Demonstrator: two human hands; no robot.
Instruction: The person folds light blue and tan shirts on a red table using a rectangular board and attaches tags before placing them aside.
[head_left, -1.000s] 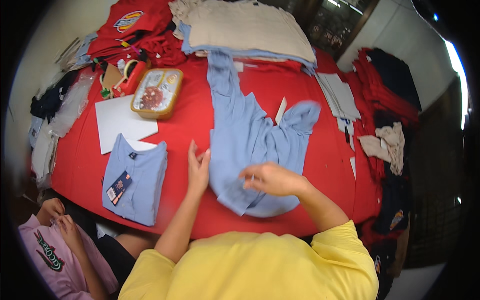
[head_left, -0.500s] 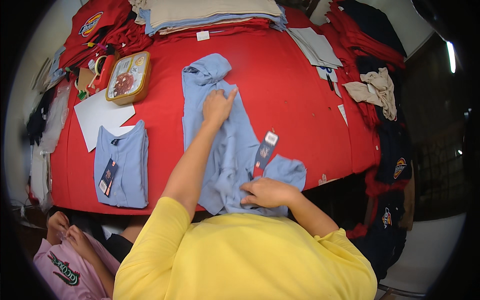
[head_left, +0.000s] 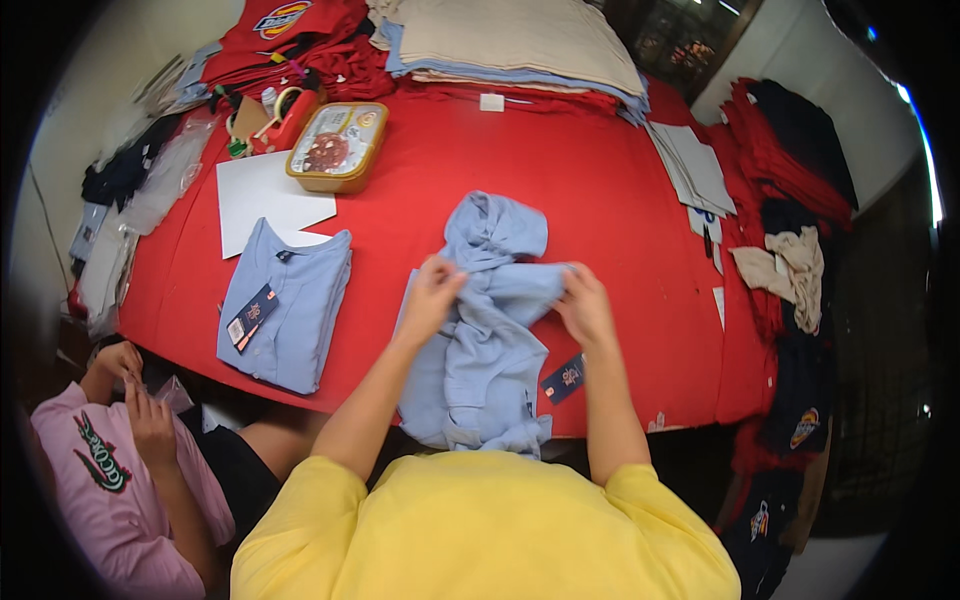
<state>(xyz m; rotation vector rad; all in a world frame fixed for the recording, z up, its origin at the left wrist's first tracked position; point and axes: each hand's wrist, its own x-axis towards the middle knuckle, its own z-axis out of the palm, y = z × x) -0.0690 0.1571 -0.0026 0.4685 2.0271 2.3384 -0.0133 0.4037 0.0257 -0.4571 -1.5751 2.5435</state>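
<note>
A light blue shirt (head_left: 490, 345) lies partly folded and rumpled on the table before me. Its far end is bunched into a rounded loop. My left hand (head_left: 430, 295) pinches the cloth at its left side, fingers closed. On the right, my right hand (head_left: 585, 305) grips an edge of the same shirt between thumb and fingers, drawing a flap of cloth taut between both hands. A dark blue tag (head_left: 563, 379) lies beside the shirt, near my right forearm. Left of it rests a second light blue shirt (head_left: 285, 310), neatly folded, with a dark tag (head_left: 252, 317) on its front.
A red cloth (head_left: 640, 250) covers the table. Around it are white sheets (head_left: 265, 195), a lidded plastic tub (head_left: 338, 145), a tape dispenser (head_left: 294, 115), stacked garments (head_left: 510, 45), grey sheets (head_left: 690, 165) and a crumpled beige cloth (head_left: 795, 270). A person in pink (head_left: 130, 490) sits at lower left.
My right hand has moved up from the shirt's near end, lifting an edge of cloth. The right part is folded inward, and the tag now lies lower. The view has shifted.
</note>
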